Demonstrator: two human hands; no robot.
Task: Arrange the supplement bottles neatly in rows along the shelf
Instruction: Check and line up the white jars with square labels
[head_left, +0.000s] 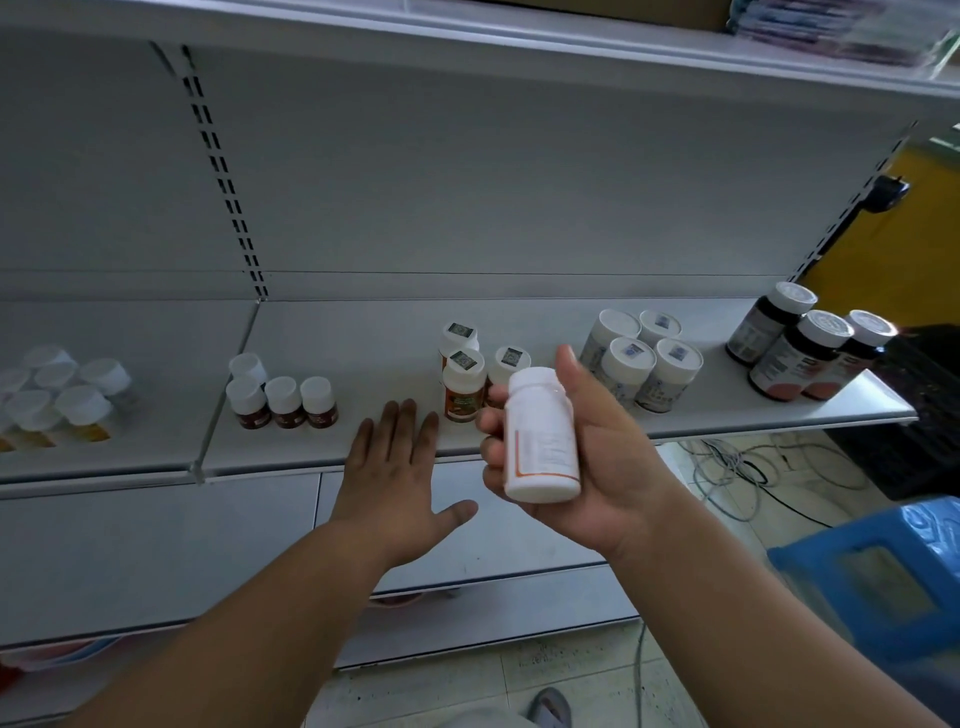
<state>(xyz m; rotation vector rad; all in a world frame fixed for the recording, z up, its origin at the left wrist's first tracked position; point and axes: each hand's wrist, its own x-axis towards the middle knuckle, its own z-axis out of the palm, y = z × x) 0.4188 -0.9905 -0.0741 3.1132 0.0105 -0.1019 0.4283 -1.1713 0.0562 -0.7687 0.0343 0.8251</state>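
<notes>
**One white bottle in hand, the rest grouped along the shelf**

The right hand (597, 447) is raised palm-up in front of the shelf (363, 332), its fingers curled round a white bottle (540, 436) with an orange-edged label; the thumb stands up behind the cap and the fingertips wrap the left side. The bottle is upright, tilted slightly, held off the shelf just near of its front edge.

The left hand (400, 467) reaches forward palm-down, fingers straight and slightly spread, thumb out to the right. Its fingertips lie over the shelf's front edge; whether they touch the surface cannot be told.

On the shelf, from left to right: clear-capped bottles (57, 395) at the far left, past the shelf joint; four small brown bottles (283, 397) with white caps; three orange-labelled bottles (465, 374) just behind the held one; four white canisters (641, 358); and three dark bottles (802, 343) at the right end, close to the shelf's corner.

Bare shelf lies between the brown bottles and the orange-labelled ones, where the left hand points, and along the back wall behind every group. A blue stool (883, 566) stands on the floor at the near right, with cables (737, 467) beyond it
</notes>
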